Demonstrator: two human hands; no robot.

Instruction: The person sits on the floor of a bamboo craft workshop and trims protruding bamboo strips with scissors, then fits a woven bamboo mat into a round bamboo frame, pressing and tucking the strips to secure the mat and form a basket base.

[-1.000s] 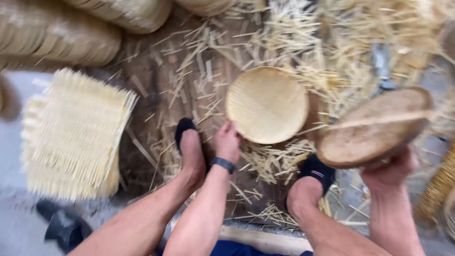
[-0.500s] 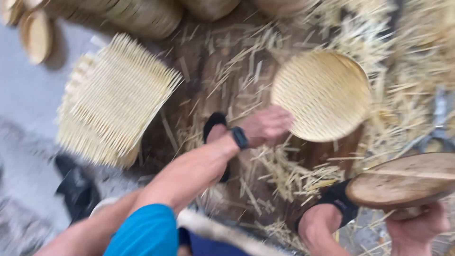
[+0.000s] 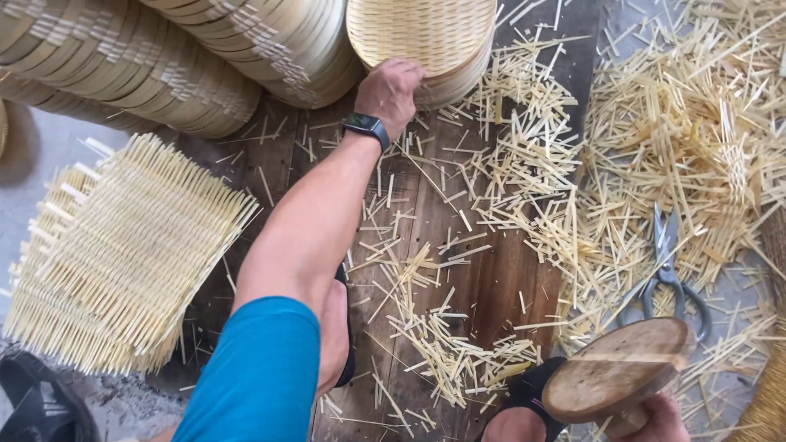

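My left hand (image 3: 391, 92), with a dark watch on its wrist, reaches far forward and grips the near edge of a round woven bamboo disc (image 3: 422, 29). That disc lies on top of a stack of similar discs at the top middle. My right hand (image 3: 655, 421) is at the bottom right edge, mostly cut off, and holds a round wooden block (image 3: 618, 368) tilted toward me. A pair of scissors (image 3: 667, 270) lies on the bamboo offcuts just beyond the block.
Rows of stacked woven discs (image 3: 164, 65) lean along the top left. A pile of square woven mats (image 3: 115, 254) sits at the left. Bamboo offcuts (image 3: 679, 139) litter the dark wooden board (image 3: 483, 286). My feet in black sandals rest at the bottom.
My left arm has stretched forward and carried the round woven disc from beside my feet onto the stack at the top. The wooden block stays in my right hand.
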